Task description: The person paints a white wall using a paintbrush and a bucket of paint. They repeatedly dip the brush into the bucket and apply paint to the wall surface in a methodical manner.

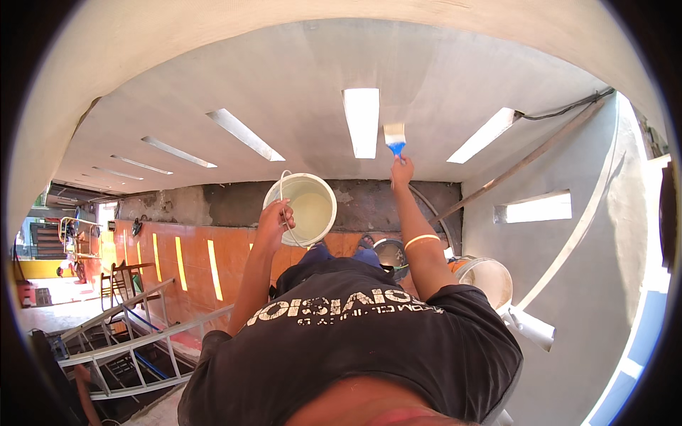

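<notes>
My left hand point(277, 218) grips the handle of a white plastic bucket point(331, 205), which holds a pale yellowish liquid. My right hand point(402, 171) is closed around the blue handle of a wide paintbrush point(395, 137). The brush's pale bristles point at the grey plastered wall point(314, 106), just right of a bright slot opening point(362, 123); whether they touch the wall cannot be told. Darker, damp-looking patches show on the wall above and beside that slot.
By my feet stands a dark bucket point(391, 253), with a large white bucket point(493, 277) to its right. A wooden pole point(511, 168) leans in the right corner. An aluminium ladder point(128, 346) and a chair point(121, 285) are at left, on and beside the orange tiled floor point(234, 255).
</notes>
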{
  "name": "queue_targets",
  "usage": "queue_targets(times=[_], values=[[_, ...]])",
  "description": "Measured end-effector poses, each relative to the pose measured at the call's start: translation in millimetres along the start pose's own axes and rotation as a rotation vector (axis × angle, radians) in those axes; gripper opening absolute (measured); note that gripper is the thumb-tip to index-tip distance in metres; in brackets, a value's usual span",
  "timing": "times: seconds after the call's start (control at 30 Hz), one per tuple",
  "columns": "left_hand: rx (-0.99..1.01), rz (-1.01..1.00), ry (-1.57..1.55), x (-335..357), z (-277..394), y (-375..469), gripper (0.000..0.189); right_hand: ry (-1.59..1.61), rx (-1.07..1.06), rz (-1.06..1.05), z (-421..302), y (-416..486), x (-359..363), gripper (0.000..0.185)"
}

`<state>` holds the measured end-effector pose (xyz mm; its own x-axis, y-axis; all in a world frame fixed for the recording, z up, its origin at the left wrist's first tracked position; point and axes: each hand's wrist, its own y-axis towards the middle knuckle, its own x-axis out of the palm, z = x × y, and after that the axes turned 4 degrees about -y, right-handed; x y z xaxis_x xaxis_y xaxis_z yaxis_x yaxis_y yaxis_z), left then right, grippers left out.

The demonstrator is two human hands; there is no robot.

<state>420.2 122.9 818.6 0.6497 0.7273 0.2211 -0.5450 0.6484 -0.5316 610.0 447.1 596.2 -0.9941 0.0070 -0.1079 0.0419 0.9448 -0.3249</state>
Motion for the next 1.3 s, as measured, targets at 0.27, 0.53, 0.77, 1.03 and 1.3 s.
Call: queue_targets(times=[0.27, 0.53, 0.77, 1.03, 1.3], values=[[0.04, 0.018, -0.079, -2.8, -10.8, -7.0, 0.02, 0.288, 0.081, -0.125, -86.8, -18.7, 23.0, 0.023], [0.074, 0.044, 0.012, -5.0, 0.7, -10.6, 0.022, 0.16, -0.382, -0.059, -134.8, -60.8, -1.8, 0.029], [0.119, 0.006, 0.127, -19.4, 19.9, -16.2, 0.026, 0.11, 0.074, -0.155, -29.3, -34.1, -20.4, 0.024], [0.142, -0.054, 0.097, -40.6, 22.0, -18.1, 0.025, 0.125, 0.181, -0.517, -85.4, -104.5, -108.9, 0.024], [0.104, -0.022, 0.06, -79.2, 27.9, -22.0, 0.027, 0.026, 0.061, -0.685, -178.9, -153.9, -102.1, 0.023]])
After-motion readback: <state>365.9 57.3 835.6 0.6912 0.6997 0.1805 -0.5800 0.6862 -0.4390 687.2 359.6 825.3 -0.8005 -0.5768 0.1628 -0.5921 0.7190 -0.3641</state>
